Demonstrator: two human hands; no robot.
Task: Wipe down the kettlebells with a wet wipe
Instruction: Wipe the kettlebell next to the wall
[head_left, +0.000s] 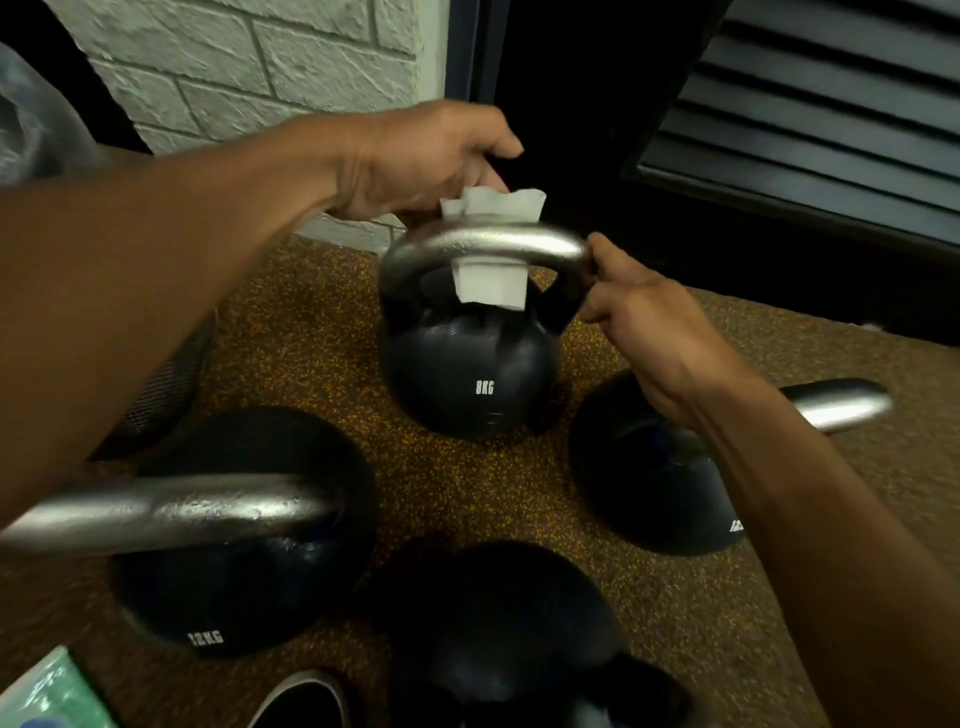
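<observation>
Head cam: looking down on the 8KG kettlebell (467, 374), parked on the speckled floor (322, 332) behind a 12KG kettlebell (234, 561). Got the wet wipe (491, 286) draped over its steel handle (545, 243), pinched from above in the left hand (426, 156). Gripping the handle's right corner with the right hand (644, 317) to steady it. Probably heavy, rigid iron, likely slick once wet, so best grabbed by the handle. Soft, floppy wipe, so worth bunching up.
</observation>
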